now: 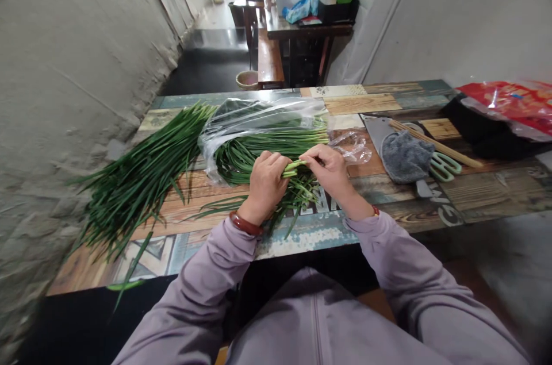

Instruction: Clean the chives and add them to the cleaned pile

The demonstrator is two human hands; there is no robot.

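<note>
My left hand (268,182) is closed round a few stalks of garlic chives (294,168), their pale ends poking out to the right. Pinched at those ends are the fingertips of my right hand (330,171). Just beyond both hands, more chives (276,141) lie in an open clear plastic bag (259,107), pale ends to the right. A large loose pile of chives (150,181) spreads over the left of the table. Below my hands are scattered trimmings (302,195) and loose leaves.
On the right of the patchwork-patterned table (241,233) lie a grey cloth (407,156), scissors with pale green handles (445,166), wooden chopsticks (457,152) and a red plastic bag (513,103). A rough wall (86,54) borders the left. Behind stands another table (293,33) with a bench (269,60).
</note>
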